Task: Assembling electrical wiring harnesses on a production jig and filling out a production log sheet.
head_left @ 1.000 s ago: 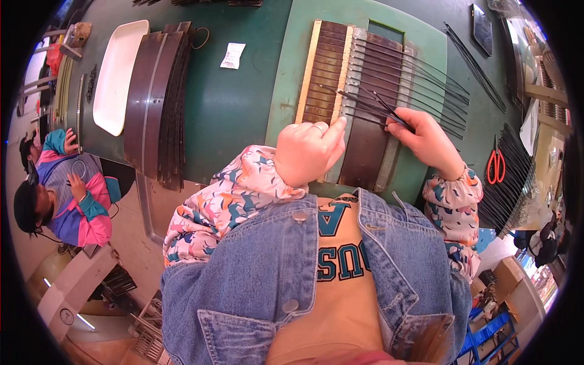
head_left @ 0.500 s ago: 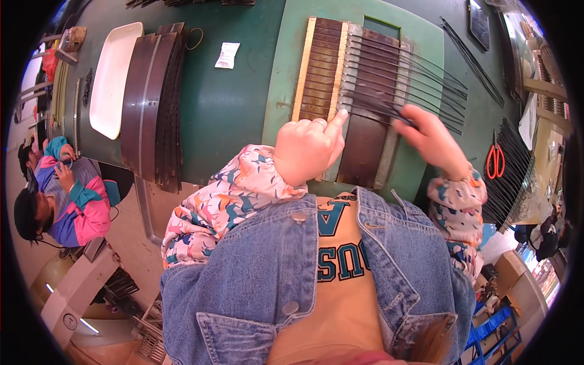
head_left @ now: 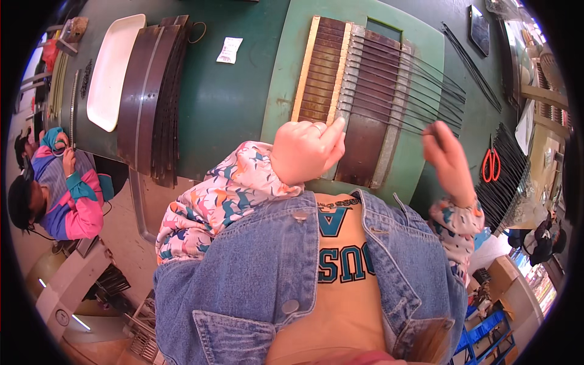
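Note:
A jig point(head_left: 321, 67) with yellow notched edges and dark slats lies on a light green board point(head_left: 420, 24). Along its right edge sit the metal-tipped ends of several thin black cables point(head_left: 377, 76), which run rightward over a dark plate point(head_left: 360, 152). My left hand point(head_left: 305, 152) is closed at the jig's near end, its index finger stretched to the lowest cable ends; what lies under the fingertips is hidden. My right hand point(head_left: 449, 159), bent at the fingers and smeared by motion, is over the board's right edge, beside the lowest cable. Whether it holds anything is unclear.
Left of the board are a white tray point(head_left: 112, 73), a stack of dark metal strips point(head_left: 143, 100) and a paper slip point(head_left: 229, 50). Rightward lie red-handled scissors point(head_left: 490, 165), a bundle of black cables point(head_left: 508, 176) and a phone point(head_left: 479, 29). A co-worker point(head_left: 67, 188) sits far left.
My right hand has moved right, away from the jig; the dark strand in its fingers no longer shows. My left hand stays at the jig's near end.

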Action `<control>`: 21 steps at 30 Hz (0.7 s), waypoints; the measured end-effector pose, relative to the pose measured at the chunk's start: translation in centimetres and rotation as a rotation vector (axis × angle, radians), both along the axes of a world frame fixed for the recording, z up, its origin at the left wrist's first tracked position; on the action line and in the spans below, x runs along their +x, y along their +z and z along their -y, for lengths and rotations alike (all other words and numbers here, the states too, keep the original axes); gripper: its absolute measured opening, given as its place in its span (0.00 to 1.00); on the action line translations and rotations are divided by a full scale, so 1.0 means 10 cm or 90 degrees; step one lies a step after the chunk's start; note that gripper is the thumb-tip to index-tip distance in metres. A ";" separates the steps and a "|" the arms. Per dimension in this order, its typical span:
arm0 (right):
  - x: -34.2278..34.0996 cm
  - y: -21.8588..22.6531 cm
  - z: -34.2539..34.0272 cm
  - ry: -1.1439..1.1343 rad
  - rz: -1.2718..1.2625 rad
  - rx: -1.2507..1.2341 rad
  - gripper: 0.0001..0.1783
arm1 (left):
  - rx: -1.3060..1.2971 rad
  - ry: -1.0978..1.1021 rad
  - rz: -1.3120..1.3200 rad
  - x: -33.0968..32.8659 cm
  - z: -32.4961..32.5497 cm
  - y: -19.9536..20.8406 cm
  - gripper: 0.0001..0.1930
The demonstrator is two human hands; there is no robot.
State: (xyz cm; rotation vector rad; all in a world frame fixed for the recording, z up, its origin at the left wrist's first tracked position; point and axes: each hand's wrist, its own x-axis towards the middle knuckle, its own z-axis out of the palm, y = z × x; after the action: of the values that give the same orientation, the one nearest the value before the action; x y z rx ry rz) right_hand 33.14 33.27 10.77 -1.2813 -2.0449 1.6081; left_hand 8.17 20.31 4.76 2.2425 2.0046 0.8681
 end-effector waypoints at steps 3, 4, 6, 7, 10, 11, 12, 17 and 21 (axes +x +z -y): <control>-0.26 -0.08 -0.03 0.164 0.075 0.054 0.08 | 0.015 -0.012 0.034 0.00 0.03 0.00 0.12; -0.31 -0.11 -0.04 0.164 0.074 0.053 0.08 | 0.022 -0.010 0.033 0.00 0.02 0.00 0.12; -0.39 -0.15 -0.04 0.201 0.067 0.067 0.09 | 0.028 -0.007 0.032 -0.01 0.03 0.00 0.12; -0.42 -0.16 -0.04 0.201 0.067 0.066 0.09 | 0.031 -0.006 0.029 -0.01 0.03 -0.01 0.12; -0.47 -0.19 -0.05 0.208 0.068 0.064 0.11 | 0.031 -0.007 0.032 -0.02 0.03 0.00 0.12; -0.49 -0.21 -0.05 0.209 0.060 0.071 0.11 | 0.026 -0.004 0.034 -0.02 0.03 0.01 0.13; -0.50 -0.22 -0.05 0.210 0.053 0.078 0.11 | 0.025 -0.003 0.033 -0.02 0.03 0.01 0.13; -0.57 -0.10 -0.05 0.220 0.138 0.082 0.11 | 0.019 -0.017 0.035 -0.01 0.03 0.03 0.14; -0.61 -0.07 -0.06 0.236 0.178 0.112 0.10 | -0.025 -0.005 -0.022 0.03 0.00 0.03 0.17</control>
State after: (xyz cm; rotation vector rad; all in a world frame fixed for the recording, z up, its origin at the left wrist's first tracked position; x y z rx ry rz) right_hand 27.07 33.91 10.11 -1.1717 -2.6605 1.4022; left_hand 8.49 20.31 5.07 2.2578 2.0080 0.7869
